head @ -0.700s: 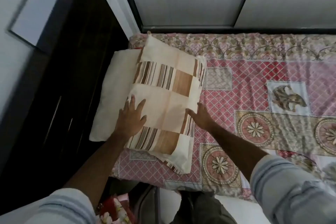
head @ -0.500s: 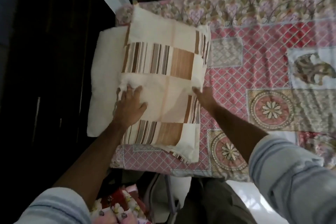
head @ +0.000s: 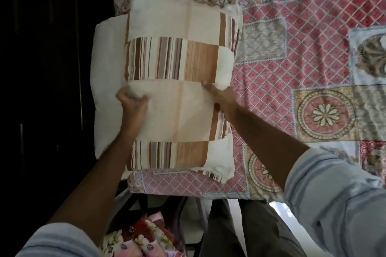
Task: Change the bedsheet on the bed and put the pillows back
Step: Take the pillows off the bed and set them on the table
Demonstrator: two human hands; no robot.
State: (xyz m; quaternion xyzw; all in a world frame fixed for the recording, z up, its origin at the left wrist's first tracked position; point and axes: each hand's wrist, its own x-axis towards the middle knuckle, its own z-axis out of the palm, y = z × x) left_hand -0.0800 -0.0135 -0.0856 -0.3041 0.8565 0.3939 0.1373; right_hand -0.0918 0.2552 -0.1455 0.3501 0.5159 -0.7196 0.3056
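Pillows: striped pillow lies on top of a plain cream pillow at the head end of the bed, probably to stack both neatly.
Bedsheet: patterned pink sheet already covers the mattress.
Left hand: fingers curled, gripping the left edge of the striped pillow.
Right hand: fingers bent around its right edge, thumb on top.

My left hand and right hand are bare, with nothing on the wrists or forearms. Both my sleeves are pale grey-blue with faint darker stripes, pushed up toward the elbows. My trousers are dark olive-grey.
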